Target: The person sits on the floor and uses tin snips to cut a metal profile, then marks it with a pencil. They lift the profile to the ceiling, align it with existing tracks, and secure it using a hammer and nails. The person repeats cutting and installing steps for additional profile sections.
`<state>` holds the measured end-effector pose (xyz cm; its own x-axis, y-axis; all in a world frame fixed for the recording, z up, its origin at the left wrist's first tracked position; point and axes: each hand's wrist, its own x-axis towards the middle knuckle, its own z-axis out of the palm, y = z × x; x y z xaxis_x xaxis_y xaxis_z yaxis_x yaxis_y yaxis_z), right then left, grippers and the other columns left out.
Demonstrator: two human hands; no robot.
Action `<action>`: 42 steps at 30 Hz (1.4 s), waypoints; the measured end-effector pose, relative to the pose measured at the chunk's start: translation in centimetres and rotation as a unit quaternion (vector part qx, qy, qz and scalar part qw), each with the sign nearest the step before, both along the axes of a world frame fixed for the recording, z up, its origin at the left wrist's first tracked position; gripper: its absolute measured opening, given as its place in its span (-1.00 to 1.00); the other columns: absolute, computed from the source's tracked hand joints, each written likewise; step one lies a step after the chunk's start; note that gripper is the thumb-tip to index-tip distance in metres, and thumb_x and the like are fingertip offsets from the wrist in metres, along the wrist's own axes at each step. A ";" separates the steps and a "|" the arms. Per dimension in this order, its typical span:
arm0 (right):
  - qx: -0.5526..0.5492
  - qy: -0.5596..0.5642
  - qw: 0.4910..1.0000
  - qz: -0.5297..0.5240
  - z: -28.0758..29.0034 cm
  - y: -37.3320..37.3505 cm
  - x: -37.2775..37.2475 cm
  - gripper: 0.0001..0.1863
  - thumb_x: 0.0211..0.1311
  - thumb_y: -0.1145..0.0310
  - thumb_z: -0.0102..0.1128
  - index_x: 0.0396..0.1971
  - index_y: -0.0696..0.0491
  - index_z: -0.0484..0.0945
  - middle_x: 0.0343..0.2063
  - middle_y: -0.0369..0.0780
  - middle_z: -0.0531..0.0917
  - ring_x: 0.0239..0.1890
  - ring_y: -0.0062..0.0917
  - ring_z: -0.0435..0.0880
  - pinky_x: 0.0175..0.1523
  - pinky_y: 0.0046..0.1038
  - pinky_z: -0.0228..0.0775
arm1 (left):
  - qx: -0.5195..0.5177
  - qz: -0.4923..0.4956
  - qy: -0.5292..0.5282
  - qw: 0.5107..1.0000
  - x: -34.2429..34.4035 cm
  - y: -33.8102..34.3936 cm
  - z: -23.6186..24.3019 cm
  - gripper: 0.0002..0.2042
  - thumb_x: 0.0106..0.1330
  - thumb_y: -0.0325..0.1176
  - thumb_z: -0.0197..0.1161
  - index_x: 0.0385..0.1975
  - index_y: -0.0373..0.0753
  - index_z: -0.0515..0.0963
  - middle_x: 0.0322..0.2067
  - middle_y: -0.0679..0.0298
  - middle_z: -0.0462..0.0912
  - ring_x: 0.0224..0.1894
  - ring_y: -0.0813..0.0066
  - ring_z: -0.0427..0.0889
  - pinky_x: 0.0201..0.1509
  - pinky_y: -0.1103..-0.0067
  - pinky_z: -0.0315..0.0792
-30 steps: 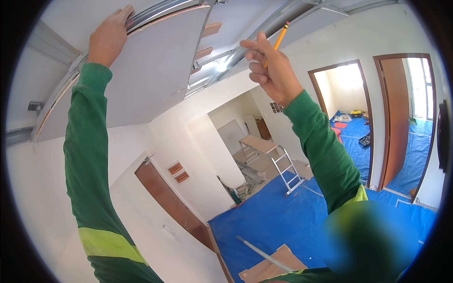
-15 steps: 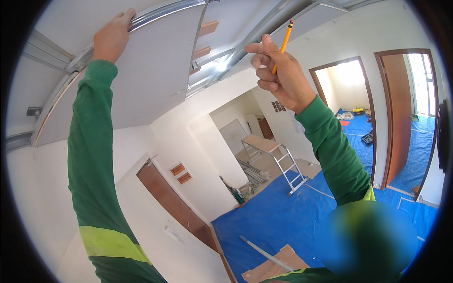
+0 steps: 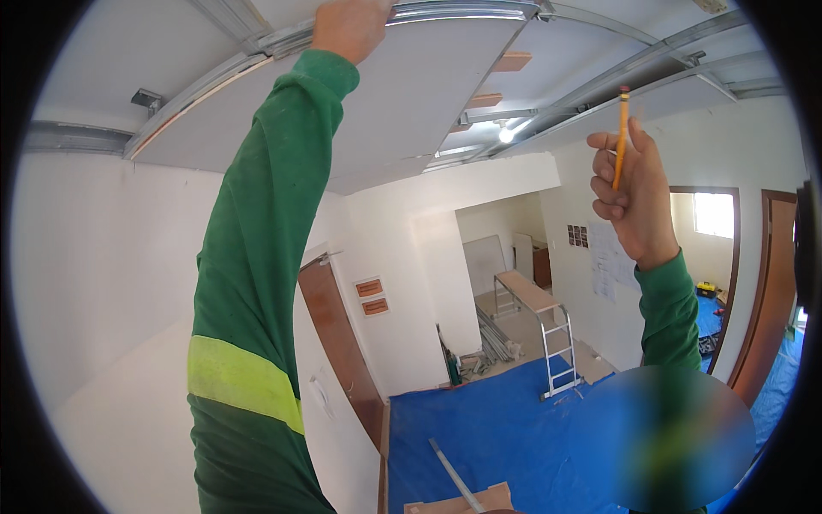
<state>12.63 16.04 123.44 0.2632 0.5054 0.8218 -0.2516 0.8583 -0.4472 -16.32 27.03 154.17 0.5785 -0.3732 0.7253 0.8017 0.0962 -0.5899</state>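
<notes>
Overhead, my left hand (image 3: 349, 32) is closed on the edge of a shiny metal channel (image 3: 458, 10); its fingertips are partly out of sight at the top of the picture. The channel runs along a grey ceiling board (image 3: 377, 111), which hangs below the metal framing. To the right, my right hand (image 3: 638, 193) is raised in the air, palm side showing. A yellow pencil (image 3: 622, 141) is held upright in it, pink eraser end up, against partly curled fingers. Both arms wear green sleeves.
Metal ceiling framing (image 3: 651, 51) and a lit bulb (image 3: 506, 134) are overhead. Below, a work platform with ladder legs (image 3: 528, 291) stands by blue sheeting (image 3: 479, 403). A long metal strip (image 3: 454, 475) lies over cardboard (image 3: 492, 497). A brown door (image 3: 338, 343) is at left.
My view has swung left and up, so the room sits farther right and lower. My right hand has turned more upright, still with the pencil. My left hand stays at the channel.
</notes>
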 end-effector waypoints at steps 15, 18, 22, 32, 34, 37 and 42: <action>0.069 -0.068 0.985 -0.140 0.4 -2.2 -1.6 -0.65 0.72 0.05 0.04 -0.03 0.04 0.59 -0.43 -0.48 0.34 -0.54 -0.86 0.18 -0.50 -0.70 0.00 | 0.045 -0.005 0.009 0.999 -0.5 1.2 0.8 -0.81 0.50 -0.28 0.14 -0.15 -0.04 0.73 -0.42 0.16 0.80 -0.35 0.06 0.83 -0.31 0.10 0.62; 0.075 -0.073 0.981 -0.163 0.9 -2.3 -1.5 -0.61 0.70 0.01 0.06 -0.01 0.05 0.64 -0.38 -0.45 0.42 -0.46 -0.78 0.31 -0.34 -0.64 0.19 | 0.038 0.004 0.015 0.999 -0.1 1.1 1.1 -0.80 0.52 -0.28 0.12 -0.11 -0.04 0.72 -0.41 0.15 0.80 -0.36 0.05 0.82 -0.30 0.09 0.61; 0.129 -0.115 0.914 -0.366 2.4 -2.0 -1.3 -0.51 0.66 -0.10 0.06 -0.01 0.03 0.73 -0.25 -0.36 0.57 -0.31 -0.62 0.48 -0.07 -0.48 0.35 | -0.037 -0.017 -0.001 0.999 -0.2 0.9 0.6 -0.80 0.51 -0.32 0.15 0.00 -0.07 0.67 -0.32 0.13 0.80 -0.27 -0.03 0.80 -0.22 0.08 0.60; 0.274 -0.223 0.778 -0.520 19.0 -4.4 -0.2 -0.64 0.64 0.23 0.11 -0.22 0.26 0.67 -0.44 -0.20 0.69 -0.36 -0.47 0.66 -0.20 -0.38 0.52 | -0.076 0.026 -0.020 0.997 -1.7 0.4 0.1 -0.72 0.52 -0.36 0.15 0.16 0.05 0.59 -0.13 0.11 0.83 -0.11 -0.09 0.79 -0.12 0.07 0.59; 0.287 -0.227 0.747 -0.555 24.3 -2.8 0.5 -0.63 0.60 0.22 0.15 -0.24 0.27 0.68 -0.49 -0.17 0.70 -0.37 -0.41 0.70 -0.24 -0.32 0.55 | -0.075 0.035 -0.022 0.996 -1.5 0.4 0.1 -0.73 0.52 -0.37 0.16 0.15 0.04 0.57 -0.14 0.12 0.83 -0.11 -0.08 0.79 -0.13 0.08 0.59; 0.240 -0.335 0.571 -0.710 32.0 -2.9 1.6 -0.67 0.44 0.20 0.31 -0.34 0.19 0.78 -0.49 -0.13 0.76 -0.33 -0.28 0.80 -0.24 -0.18 0.65 | -0.031 -0.027 -0.012 0.999 0.1 -0.3 0.0 -0.77 0.54 -0.36 0.17 0.13 -0.01 0.56 -0.17 0.13 0.82 -0.12 -0.07 0.79 -0.14 0.09 0.60; 0.171 -0.409 0.162 -0.882 38.8 4.7 2.3 -0.75 0.19 0.19 0.47 -0.41 0.08 0.86 -0.44 -0.06 0.82 -0.28 -0.22 0.86 -0.19 -0.14 0.72 | 0.052 -0.061 0.034 0.996 -1.1 1.3 0.2 -0.82 0.57 -0.31 0.20 0.09 -0.06 0.55 -0.22 0.11 0.79 -0.19 -0.09 0.78 -0.17 0.07 0.62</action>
